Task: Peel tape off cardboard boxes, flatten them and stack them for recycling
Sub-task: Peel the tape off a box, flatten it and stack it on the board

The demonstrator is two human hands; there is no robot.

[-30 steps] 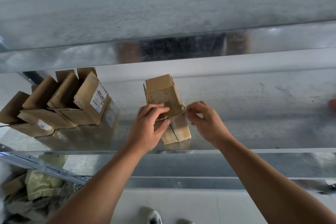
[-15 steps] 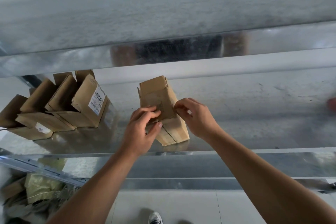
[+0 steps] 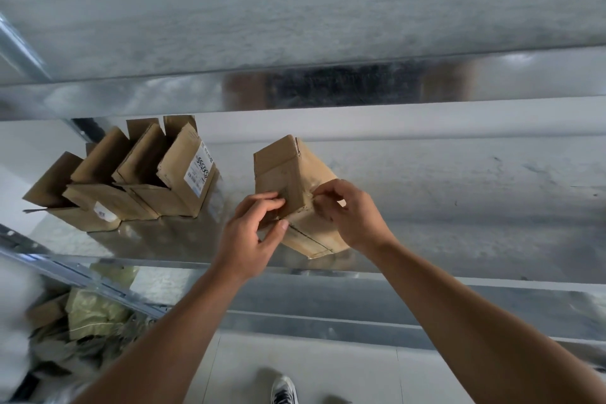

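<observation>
Box (image 3: 295, 170) has swung a bit twd the row of open boxes (image 3: 131, 180); its top leans that way now & more of the side facing away from the row shows. Rt hand (image 3: 352, 216) has slid twd the row too, off the box's far edge & onto its corner, fingertips pinching there. Lt hand (image 3: 249, 239) has drawn its fingers back across the box face twd the row; they curl mid-face now, tips close to rt hand's.
</observation>
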